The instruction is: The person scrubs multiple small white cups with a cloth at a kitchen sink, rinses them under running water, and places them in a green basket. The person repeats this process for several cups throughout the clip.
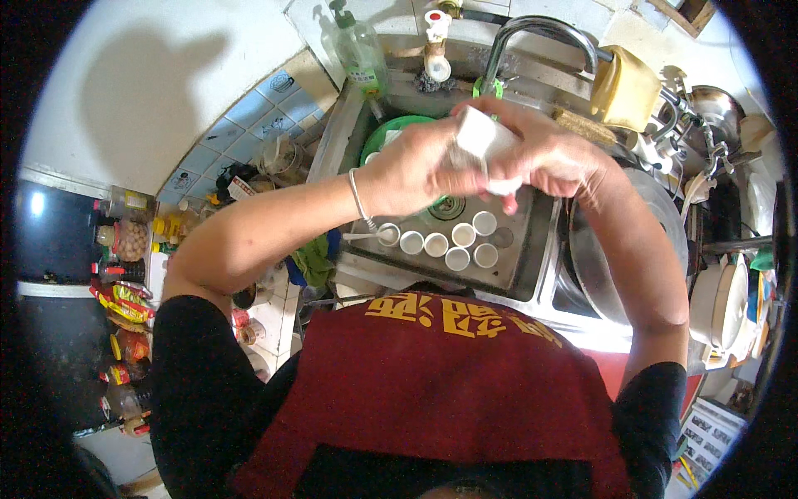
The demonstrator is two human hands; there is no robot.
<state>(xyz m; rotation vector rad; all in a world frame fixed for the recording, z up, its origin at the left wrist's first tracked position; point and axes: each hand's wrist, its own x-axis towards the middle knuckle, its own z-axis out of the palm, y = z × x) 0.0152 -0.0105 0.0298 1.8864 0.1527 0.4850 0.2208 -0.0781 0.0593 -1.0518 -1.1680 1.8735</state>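
Observation:
Over the sink (pixel 519 279) I hold a white block-shaped thing (pixel 482 133) between both hands; blur hides its exact kind. My left hand (pixel 411 162) grips it from the left, fingers closed on it, a bracelet on the wrist. From the right, my right hand (pixel 553 154) wraps round it, with some fingers hidden behind. Below my hands, several small white cups (pixel 463 235) stand in the sink near the drain (pixel 447 208). A white spoon (pixel 363 236) rests across the leftmost cup. Partly behind my left hand is a green basin (pixel 378 137) with white things in it.
A curved faucet (pixel 536 23) arches over the sink's far side, near a pump bottle (pixel 357 50) and a yellow cloth (pixel 623 90). A large round lid (pixel 628 241) lies to the right. Jars (pixel 130 241) and bottles crowd the left.

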